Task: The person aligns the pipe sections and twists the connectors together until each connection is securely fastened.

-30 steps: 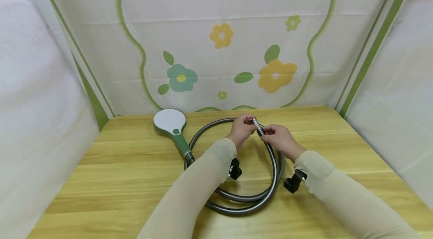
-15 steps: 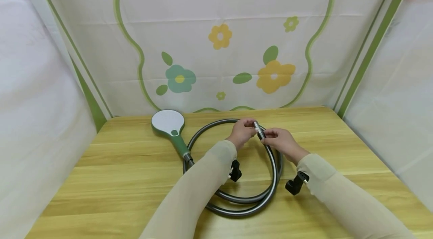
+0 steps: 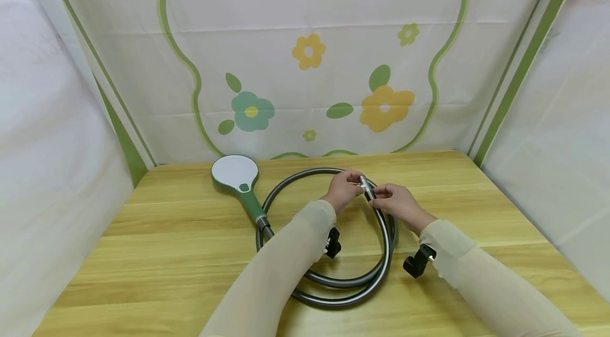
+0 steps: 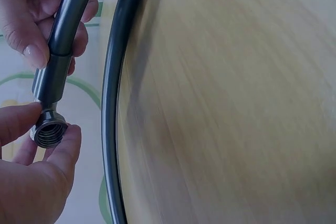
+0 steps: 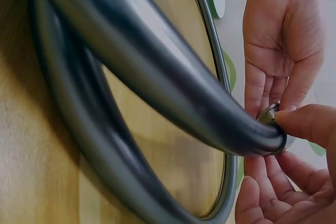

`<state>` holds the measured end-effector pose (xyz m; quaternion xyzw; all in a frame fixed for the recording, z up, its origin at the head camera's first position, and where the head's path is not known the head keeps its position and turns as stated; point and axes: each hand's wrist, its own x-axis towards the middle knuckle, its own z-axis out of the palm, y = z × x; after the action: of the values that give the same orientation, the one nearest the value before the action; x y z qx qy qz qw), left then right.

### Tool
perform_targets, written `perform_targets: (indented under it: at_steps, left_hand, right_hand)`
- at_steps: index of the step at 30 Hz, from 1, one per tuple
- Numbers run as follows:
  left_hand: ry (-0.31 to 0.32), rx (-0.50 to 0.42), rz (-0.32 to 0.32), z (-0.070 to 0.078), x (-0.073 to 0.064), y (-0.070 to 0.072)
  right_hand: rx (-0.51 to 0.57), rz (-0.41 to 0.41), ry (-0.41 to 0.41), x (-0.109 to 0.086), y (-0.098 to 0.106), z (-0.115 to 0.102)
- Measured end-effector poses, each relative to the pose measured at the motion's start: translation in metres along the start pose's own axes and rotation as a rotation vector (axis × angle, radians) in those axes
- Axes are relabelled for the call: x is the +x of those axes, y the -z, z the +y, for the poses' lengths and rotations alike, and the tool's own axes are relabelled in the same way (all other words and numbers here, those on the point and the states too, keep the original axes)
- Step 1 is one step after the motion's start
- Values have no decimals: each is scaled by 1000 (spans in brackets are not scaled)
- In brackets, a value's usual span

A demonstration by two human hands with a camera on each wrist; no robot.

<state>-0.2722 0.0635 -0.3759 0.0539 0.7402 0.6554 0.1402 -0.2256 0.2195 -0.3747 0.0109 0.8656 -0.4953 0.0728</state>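
My left hand (image 3: 343,189) pinches the metal nut (image 4: 50,131) at the tip of a dark grey shower hose (image 3: 387,239). The left wrist view looks straight into the nut's open, threaded mouth. Just behind it, the fingers and thumb of my right hand (image 3: 399,203) grip the hose near its smooth end sleeve (image 4: 51,81). This end is raised above the table, while the rest lies in loose coils below. At the back left rests a hand shower (image 3: 235,173) with a pale round face and a green handle, joined to the hose's other end.
Everything lies on a wood-grain table (image 3: 157,252). A pale floral curtain (image 3: 267,61) hangs behind its back edge, with more white fabric at both sides. My left sleeve crosses over part of the coils.
Both hands and the hose end have come slightly nearer to me and a little right. The grips look the same, and the head view has shifted slightly.
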Motion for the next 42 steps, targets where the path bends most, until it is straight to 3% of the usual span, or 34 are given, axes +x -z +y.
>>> perform_targets:
  at_steps: [12,32,42]
  left_hand:
    - [-6,112,14,-3,2,-6]
    - [34,178,40,-12,4,-18]
    - [55,186,58,-18,5,-25]
  right_hand:
    - [-75,4,-18,-2,-1,-3]
    - [-74,-26,-39,-3,0,9]
    - [-165,-7,-50,-2,0,12]
